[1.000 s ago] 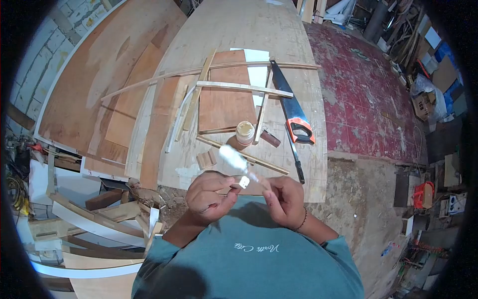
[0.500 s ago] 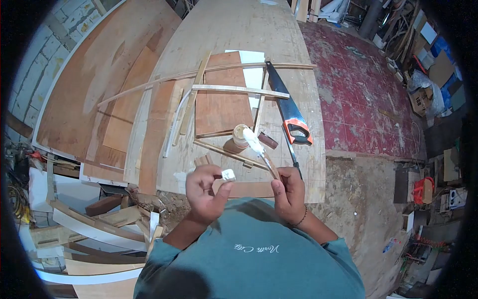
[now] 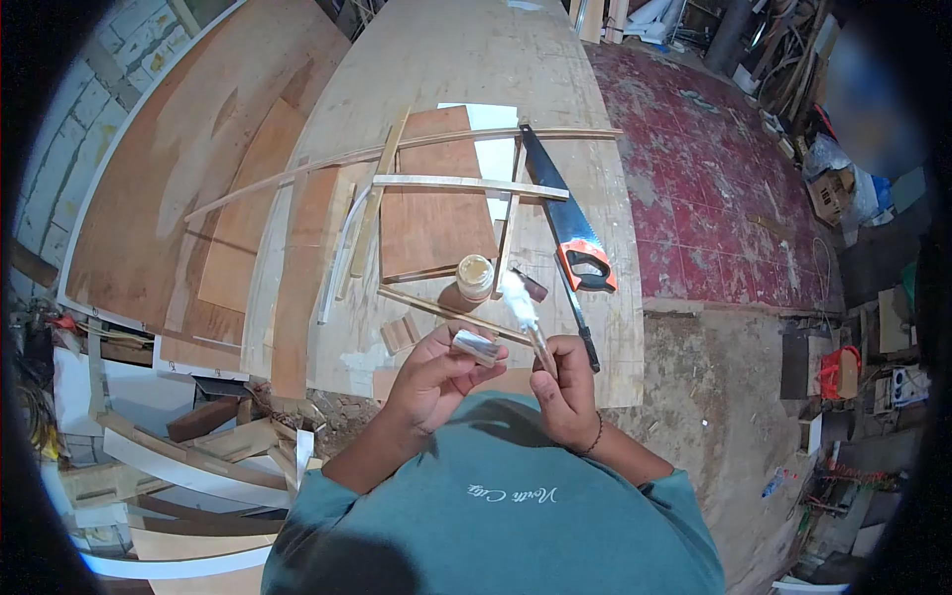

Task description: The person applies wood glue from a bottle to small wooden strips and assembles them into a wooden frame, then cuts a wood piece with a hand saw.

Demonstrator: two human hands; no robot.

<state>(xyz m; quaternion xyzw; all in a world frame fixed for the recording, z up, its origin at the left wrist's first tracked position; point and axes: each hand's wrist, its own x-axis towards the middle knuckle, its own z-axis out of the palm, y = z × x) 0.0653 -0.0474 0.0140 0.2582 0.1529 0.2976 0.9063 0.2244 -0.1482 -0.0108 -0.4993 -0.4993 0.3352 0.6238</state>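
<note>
My left hand (image 3: 434, 375) is closed on a small block (image 3: 477, 345) whose upward face looks whitish and shiny. Pinched in my right hand (image 3: 567, 399) is the handle of a brush (image 3: 520, 302), its head thickly coated in white paste and pointing away from me. The brush head is apart from the block, to its upper right. Just beyond my hands an open jar (image 3: 476, 280) with pale residue on its rim stands on the plywood worktable (image 3: 436, 59). Small wooden pieces (image 3: 401, 335) lie left of the jar.
A handsaw (image 3: 587, 266) with an orange and black handle lies at the right. A brown panel (image 3: 436, 203), thin wood strips (image 3: 466, 185) and a dark reddish block (image 3: 531, 286) rest around the jar. Curved offcuts (image 3: 188, 461) are piled at lower left.
My left hand has turned the block, showing a longer side, and shifted slightly right. The brush has swung more upright, away from the jar.
</note>
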